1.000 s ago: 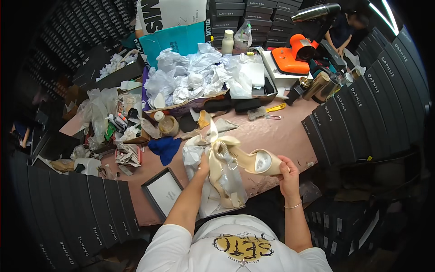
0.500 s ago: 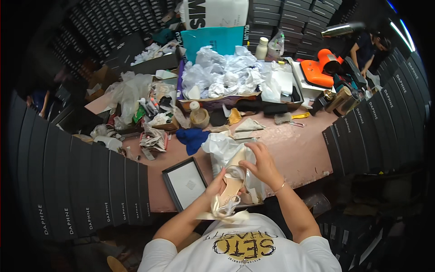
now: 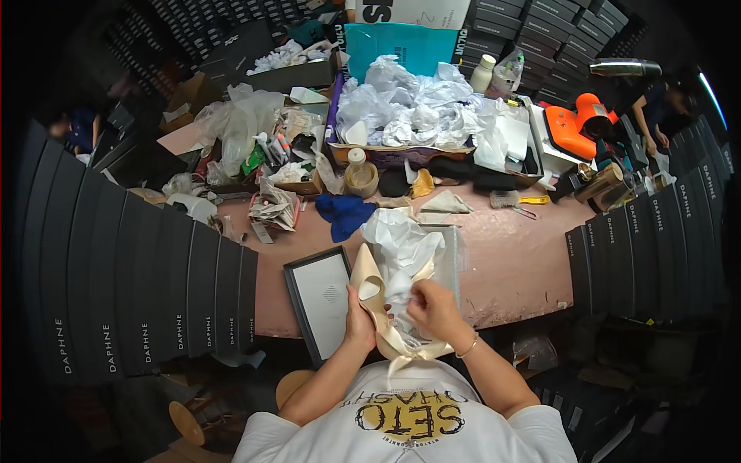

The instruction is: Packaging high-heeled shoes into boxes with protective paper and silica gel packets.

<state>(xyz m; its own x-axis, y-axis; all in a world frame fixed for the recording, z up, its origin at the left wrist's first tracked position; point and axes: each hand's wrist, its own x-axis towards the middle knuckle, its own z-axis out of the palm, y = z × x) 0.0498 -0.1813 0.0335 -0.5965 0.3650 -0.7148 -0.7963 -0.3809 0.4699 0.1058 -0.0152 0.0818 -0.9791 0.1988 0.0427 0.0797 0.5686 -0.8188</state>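
My left hand (image 3: 360, 320) is closed round a cream pointed-toe shoe (image 3: 368, 270), held toe up with its insole showing. A cream ribbon (image 3: 401, 347) trails from the shoe's ankle end, in front of my shirt. My right hand (image 3: 434, 310) is over the open shoe box (image 3: 451, 258), its fingers curled in a pinch beside crumpled white tissue paper (image 3: 405, 241). What those fingers hold, if anything, is hidden. A second cream piece, apparently another shoe (image 3: 424, 270), shows among the tissue. Left of the shoe lies the box lid (image 3: 320, 297), pale inside up.
Stacked dark shoe boxes (image 3: 147, 285) flank the pink tabletop (image 3: 517, 262), with more at right (image 3: 648, 224). Behind are a carton of crumpled paper (image 3: 409, 158), a blue cloth (image 3: 343, 216), a glue jar (image 3: 360, 176), a brush (image 3: 505, 199) and an orange tool (image 3: 567, 131). Two people work farther off.
The shoe in my left hand has turned toe up and moved left, away from the box. My right hand has dropped lower and its fingers have curled in. The view has shifted slightly.
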